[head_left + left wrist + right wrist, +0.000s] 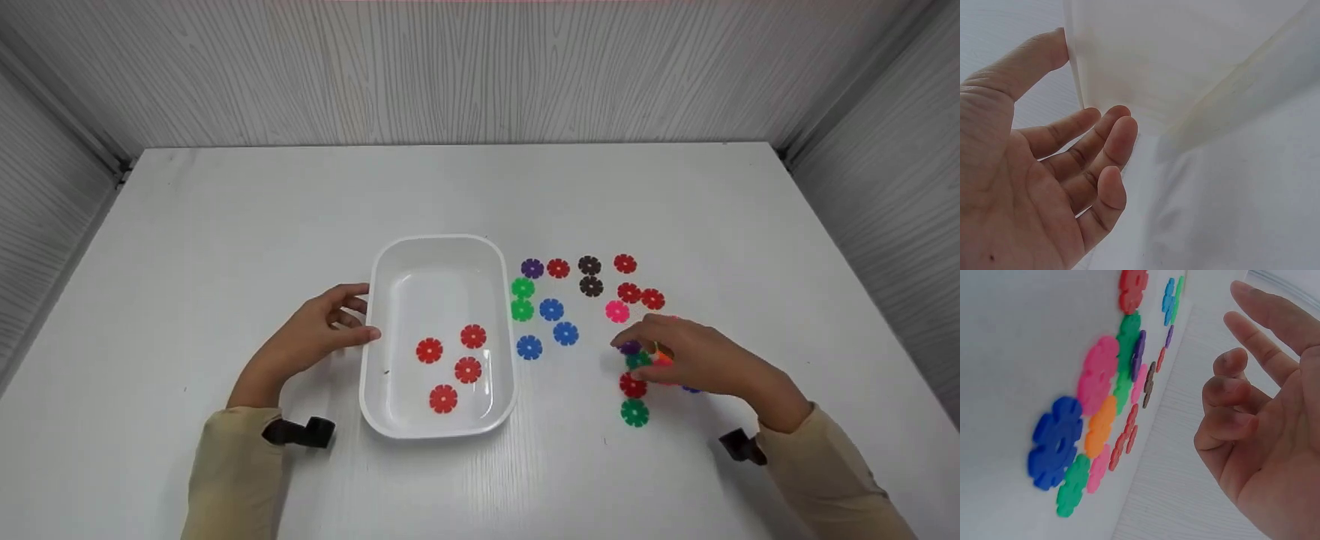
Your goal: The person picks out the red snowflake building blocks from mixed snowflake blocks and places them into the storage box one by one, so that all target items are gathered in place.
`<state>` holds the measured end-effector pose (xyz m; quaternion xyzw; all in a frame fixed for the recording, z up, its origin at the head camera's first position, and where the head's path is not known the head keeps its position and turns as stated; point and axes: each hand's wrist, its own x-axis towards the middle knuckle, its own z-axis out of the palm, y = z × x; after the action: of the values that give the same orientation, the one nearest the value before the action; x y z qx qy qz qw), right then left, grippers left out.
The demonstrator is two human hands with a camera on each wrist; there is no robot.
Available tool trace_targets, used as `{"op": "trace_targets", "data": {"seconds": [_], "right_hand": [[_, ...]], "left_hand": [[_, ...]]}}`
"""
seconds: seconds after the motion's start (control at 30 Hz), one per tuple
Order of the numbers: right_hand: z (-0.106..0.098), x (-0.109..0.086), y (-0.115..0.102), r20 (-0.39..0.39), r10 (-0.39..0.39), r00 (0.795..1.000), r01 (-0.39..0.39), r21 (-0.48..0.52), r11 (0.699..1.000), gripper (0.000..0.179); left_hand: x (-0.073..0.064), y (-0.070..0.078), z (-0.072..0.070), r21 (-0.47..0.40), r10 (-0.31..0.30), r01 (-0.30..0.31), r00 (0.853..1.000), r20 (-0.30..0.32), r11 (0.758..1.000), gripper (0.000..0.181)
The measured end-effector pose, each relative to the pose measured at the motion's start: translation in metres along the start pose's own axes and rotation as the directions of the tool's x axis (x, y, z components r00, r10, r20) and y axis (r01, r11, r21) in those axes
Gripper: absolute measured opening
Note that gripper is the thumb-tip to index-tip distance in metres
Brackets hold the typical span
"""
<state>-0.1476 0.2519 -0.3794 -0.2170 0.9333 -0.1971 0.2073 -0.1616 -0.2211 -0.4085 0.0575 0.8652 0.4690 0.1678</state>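
My left hand [319,328] holds the left rim of a white plastic tray [439,433]. Its thumb [1053,50] lies over the rim, and the loosely curled fingers are at the outer wall. Within the tray lie several red notched plastic discs [443,399]. My right hand [694,356] hovers over discs on the right, thumb and index finger apart with nothing between them. Near its fingertips are a purple disc [1138,356], a green disc [1127,342] and a red disc [633,385]. In the head view it partly covers orange, pink and blue discs; the right wrist view shows the orange disc [1100,426].
Between tray and right hand lie blue discs [565,334] and light green discs [522,310]. Farther back are dark brown discs [590,265], red discs [625,263] and a pink disc [617,311]. The white table [300,202] meets a wood-grained panel [465,75] behind.
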Motion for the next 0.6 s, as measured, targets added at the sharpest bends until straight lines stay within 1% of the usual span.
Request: {"op": "trace_targets", "data": {"seconds": [0.13,0.27,0.37,0.6], "right_hand": [[0.005,-0.009,0.010,0.018,-0.013,1.000,0.013,-0.012,1.000,0.051],[0.010,-0.013,0.014,0.051,0.013,0.999,-0.011,-0.044,0.999,0.055],[0.013,-0.014,0.015,0.060,0.026,0.998,-0.021,-0.075,0.997,0.058],[0.018,-0.015,0.015,0.048,-0.028,0.998,0.036,-0.190,0.981,0.054]], "left_hand": [[0.000,0.000,0.001,-0.001,-0.005,0.005,1.000,0.005,1.000,0.070],[0.000,0.000,0.000,-0.004,-0.006,0.006,1.000,0.008,1.000,0.071],[-0.001,-0.001,0.000,-0.006,-0.006,0.006,1.000,0.010,1.000,0.071],[-0.001,0.000,0.000,-0.019,-0.003,0.003,1.000,0.008,1.000,0.070]]}}
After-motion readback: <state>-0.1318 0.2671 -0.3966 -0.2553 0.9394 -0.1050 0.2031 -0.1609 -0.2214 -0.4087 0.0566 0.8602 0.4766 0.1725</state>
